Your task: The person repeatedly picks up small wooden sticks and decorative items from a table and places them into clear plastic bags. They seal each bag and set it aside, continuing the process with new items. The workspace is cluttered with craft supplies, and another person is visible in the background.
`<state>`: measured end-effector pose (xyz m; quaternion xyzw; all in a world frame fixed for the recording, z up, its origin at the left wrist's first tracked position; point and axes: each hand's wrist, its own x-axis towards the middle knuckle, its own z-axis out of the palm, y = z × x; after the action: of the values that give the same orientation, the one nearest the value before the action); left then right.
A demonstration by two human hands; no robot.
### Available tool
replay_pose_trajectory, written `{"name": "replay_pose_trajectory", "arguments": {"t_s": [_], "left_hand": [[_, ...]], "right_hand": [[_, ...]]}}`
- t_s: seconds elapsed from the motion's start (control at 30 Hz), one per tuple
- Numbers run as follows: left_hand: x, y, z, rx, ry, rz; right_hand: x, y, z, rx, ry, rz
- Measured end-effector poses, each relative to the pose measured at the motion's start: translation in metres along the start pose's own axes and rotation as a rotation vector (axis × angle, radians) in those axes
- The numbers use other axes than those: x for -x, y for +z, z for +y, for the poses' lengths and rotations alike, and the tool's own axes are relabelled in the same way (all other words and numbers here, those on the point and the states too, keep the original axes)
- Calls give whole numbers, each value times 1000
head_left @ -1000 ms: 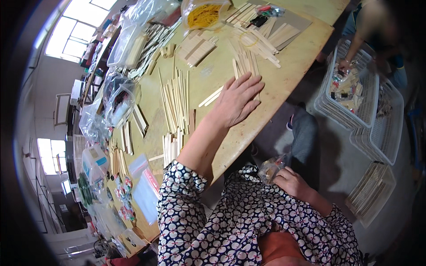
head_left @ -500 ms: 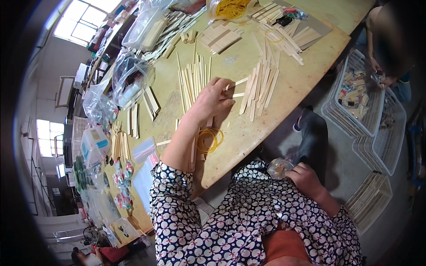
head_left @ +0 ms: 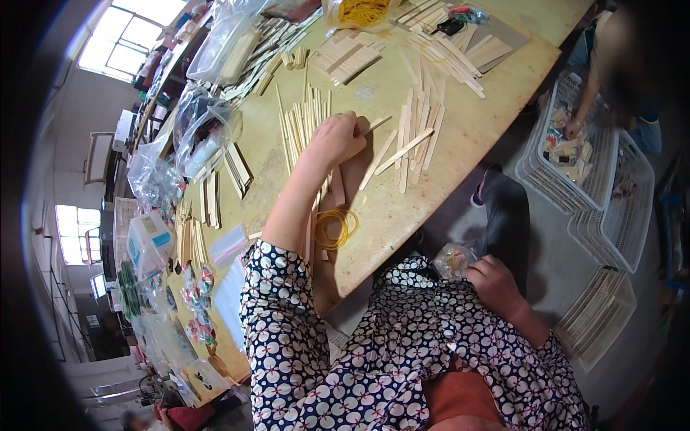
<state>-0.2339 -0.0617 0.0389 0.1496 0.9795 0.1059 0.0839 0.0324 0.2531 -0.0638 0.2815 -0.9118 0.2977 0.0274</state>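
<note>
My left hand [head_left: 336, 140] is closed over the table, and the end of a wooden craft stick [head_left: 379, 123] juts out past its fingers. Just right of it lies a loose fan of craft sticks [head_left: 407, 118], with one stick [head_left: 406, 149] slanting across the others. Thin wooden sticks [head_left: 293, 128] form a bundle beyond my left wrist. Yellow rubber bands [head_left: 336, 230] lie in a loop beside that forearm. Low in front of my body, my right hand [head_left: 496, 284] grips a small clear plastic bag [head_left: 455, 260] with light pieces inside.
Craft sticks in a flat stack [head_left: 348, 59] and a bag of rubber bands [head_left: 363, 13] sit at the back. Plastic bags [head_left: 231, 248] line the left side. Beyond the table's right edge, a co-worker's hand [head_left: 573, 129] reaches into a white basket [head_left: 535, 172].
My left hand has drawn slightly left and up, its fingers now closed tighter. One stick now lies slanted on the fan. The co-worker's hand has moved into the basket.
</note>
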Motion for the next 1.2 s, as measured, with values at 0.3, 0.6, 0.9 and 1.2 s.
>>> {"name": "replay_pose_trajectory", "arguments": {"t_s": [0.3,0.6,0.9,1.2], "left_hand": [[-8,4,-33,551,8,89],[24,12,10,650,-121,-82],[37,23,-6,524,-135,24],[29,8,16,121,-59,-7]], "right_hand": [[-2,1,0,-15,-16,8],[1,9,4,-49,-5,-14],[-2,10,3,-30,-35,-23],[-2,14,4,-6,-52,-36]]}}
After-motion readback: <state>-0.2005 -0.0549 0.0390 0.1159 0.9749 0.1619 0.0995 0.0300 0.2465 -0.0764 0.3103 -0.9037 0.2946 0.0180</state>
